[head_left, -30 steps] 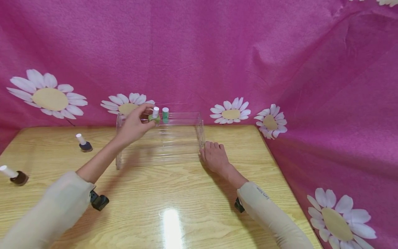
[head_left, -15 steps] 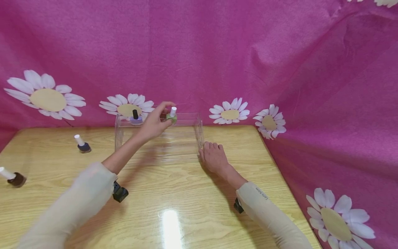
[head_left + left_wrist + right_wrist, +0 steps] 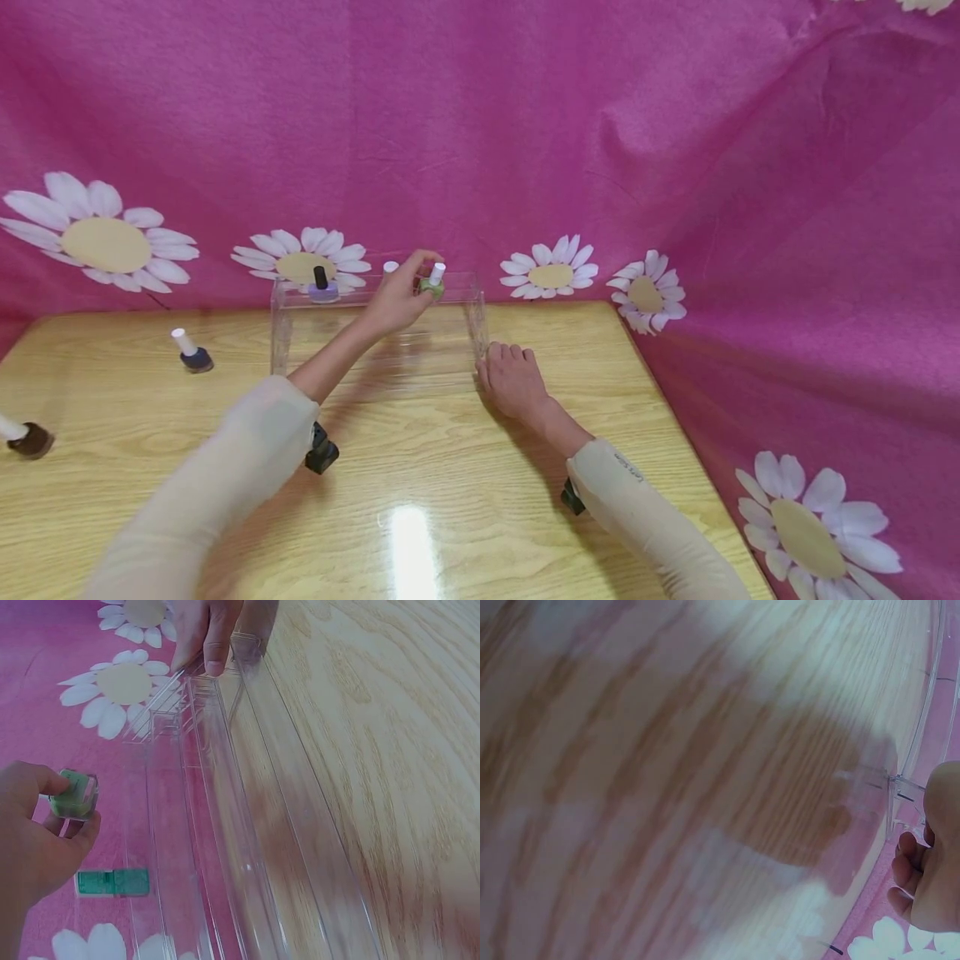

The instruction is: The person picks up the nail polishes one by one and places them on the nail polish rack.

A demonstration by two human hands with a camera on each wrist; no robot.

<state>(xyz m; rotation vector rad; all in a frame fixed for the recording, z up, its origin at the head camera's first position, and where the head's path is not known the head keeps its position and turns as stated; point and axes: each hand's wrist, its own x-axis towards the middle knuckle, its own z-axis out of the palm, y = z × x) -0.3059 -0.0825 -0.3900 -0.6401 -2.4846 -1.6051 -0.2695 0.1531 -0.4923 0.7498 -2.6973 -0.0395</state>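
My left hand (image 3: 399, 298) pinches a light green nail polish bottle (image 3: 432, 288) by its glass body, white cap up, at the top tier of a clear acrylic rack (image 3: 467, 293). In the left wrist view, thumb and fingers hold this bottle (image 3: 73, 796) beside the rack's upper edge. A teal nail polish bottle (image 3: 112, 882) stands on the same tier, mostly hidden behind the left hand in the head view. Further left on that tier is a lilac bottle (image 3: 323, 290) with a black cap. My right hand (image 3: 514, 382) grips the rack's right end, fingers curled at the side panel.
On the wooden table (image 3: 450, 475), a dark blue nail polish bottle (image 3: 197, 359) stands left of the rack. A dark brown one (image 3: 32, 441) is nearer the left edge. A pink cloth (image 3: 450, 125) with daisies hangs right behind the rack and along the right side.
My left hand has carried the light green bottle rightward along the top tier, past the teal bottle. The lilac bottle, earlier hidden by the hand, now shows. The right hand stays at the rack's end.
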